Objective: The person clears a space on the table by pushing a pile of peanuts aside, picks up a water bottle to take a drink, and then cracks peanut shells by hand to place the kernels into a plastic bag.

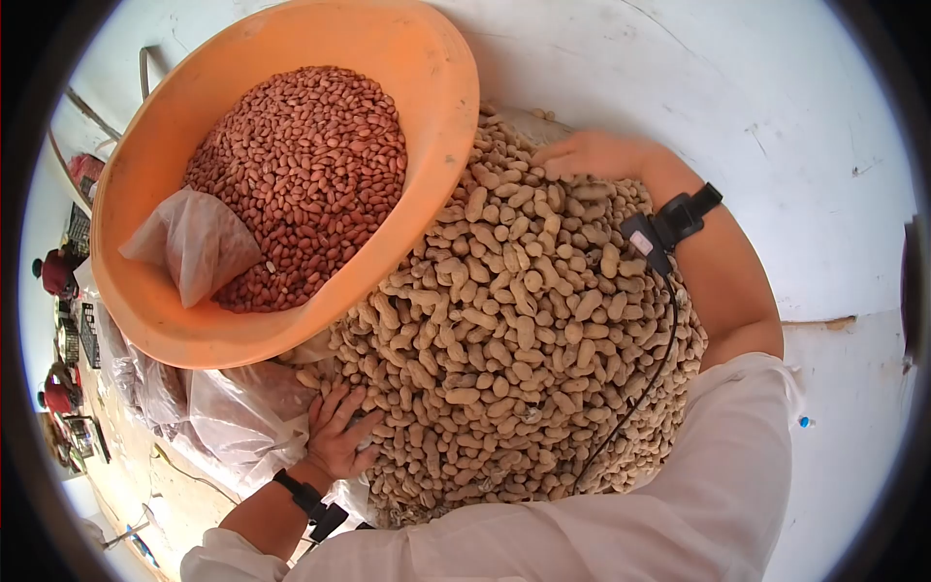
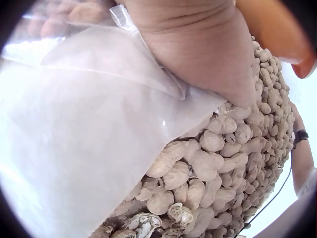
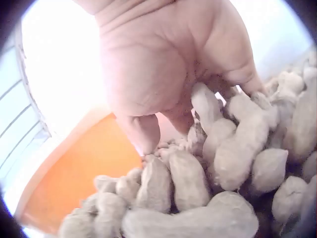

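Unshelled peanuts [image 1: 524, 339]: heaped; in the head view, seven o'clock from the right grip [image 1: 603, 155], two o'clock from the left grip [image 1: 341, 438]; pods at mixed angles.
Right grip: we find fingers apart, reaching down among pods.
Left grip: fingers spread, at the heap's eight o'clock edge.
Orange tub [image 1: 438, 78]: nine o'clock from the right grip.

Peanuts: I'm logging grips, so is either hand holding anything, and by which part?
The left hand lies spread, holding nothing visible; the right hand has fingers among unshelled peanuts, but a grip cannot be told.
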Motion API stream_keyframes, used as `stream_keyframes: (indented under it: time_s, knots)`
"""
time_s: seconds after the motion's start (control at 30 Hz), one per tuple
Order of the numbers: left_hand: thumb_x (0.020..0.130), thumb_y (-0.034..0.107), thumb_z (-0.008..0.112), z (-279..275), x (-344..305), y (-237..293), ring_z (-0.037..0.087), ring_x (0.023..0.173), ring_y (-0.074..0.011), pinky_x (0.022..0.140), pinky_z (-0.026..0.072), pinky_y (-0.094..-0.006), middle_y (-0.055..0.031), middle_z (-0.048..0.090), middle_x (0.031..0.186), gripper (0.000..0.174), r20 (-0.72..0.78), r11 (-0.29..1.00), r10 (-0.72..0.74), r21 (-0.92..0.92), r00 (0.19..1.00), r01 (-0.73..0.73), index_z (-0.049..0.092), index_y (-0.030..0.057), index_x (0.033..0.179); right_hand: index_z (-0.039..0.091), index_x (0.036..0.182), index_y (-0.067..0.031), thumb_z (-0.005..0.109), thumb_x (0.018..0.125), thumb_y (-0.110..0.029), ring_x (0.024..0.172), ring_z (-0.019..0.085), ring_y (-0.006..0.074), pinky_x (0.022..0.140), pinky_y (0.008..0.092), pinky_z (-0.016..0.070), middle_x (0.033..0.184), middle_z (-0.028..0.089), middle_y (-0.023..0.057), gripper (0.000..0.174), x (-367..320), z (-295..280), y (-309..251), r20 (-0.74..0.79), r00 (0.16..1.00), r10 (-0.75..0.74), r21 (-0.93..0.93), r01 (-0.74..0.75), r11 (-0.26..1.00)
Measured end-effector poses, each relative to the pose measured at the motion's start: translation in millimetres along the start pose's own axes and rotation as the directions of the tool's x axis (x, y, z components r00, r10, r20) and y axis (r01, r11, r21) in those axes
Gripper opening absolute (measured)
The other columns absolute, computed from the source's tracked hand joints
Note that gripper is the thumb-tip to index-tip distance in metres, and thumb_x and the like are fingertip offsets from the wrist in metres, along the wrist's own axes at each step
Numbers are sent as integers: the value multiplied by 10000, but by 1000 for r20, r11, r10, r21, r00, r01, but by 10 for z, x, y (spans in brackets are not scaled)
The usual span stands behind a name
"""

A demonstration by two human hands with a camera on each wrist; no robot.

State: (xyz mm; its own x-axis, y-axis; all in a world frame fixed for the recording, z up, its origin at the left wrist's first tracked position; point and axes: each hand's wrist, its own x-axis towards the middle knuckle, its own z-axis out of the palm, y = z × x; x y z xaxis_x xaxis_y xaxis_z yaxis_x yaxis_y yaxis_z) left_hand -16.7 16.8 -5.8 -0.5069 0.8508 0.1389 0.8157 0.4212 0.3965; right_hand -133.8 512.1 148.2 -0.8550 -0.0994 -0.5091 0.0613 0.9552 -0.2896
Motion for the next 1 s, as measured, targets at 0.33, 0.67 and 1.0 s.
stream_keyframes:
  time_s: [0.33, 0.67, 1.0]
  knots:
    - [757, 429, 574, 25, -22, -14, 378, 1240, -313, 971, 252, -465, -104, 434, 1354, 386, 9, 1000, -5, 30, 1000, 5, 660, 196, 1053, 564, 1185, -88, 486, 842, -69, 1090, 539, 297, 914, 386, 441, 1184, 574, 113, 352, 1104, 102, 567, -367, 919, 145, -227, -240, 944]
    - [743, 398, 592, 23, -7, -32, 388, 1232, -314, 971, 258, -470, -101, 441, 1344, 384, 12, 1000, -3, 13, 1000, 3, 651, 208, 1071, 651, 910, -26, 587, 770, -89, 877, 598, 331, 776, 406, 488, 974, 635, 161, 167, 1396, 84, 650, -335, 934, 120, -460, -274, 845]
    - [786, 391, 545, 9, -8, -23, 393, 1227, -355, 974, 255, -491, -148, 455, 1323, 371, 7, 1000, 8, -4, 1000, -8, 656, 144, 1040, 641, 1018, -18, 557, 796, -115, 867, 624, 321, 759, 391, 506, 953, 655, 167, 256, 1014, 133, 959, -411, 893, 183, -381, -350, 856]
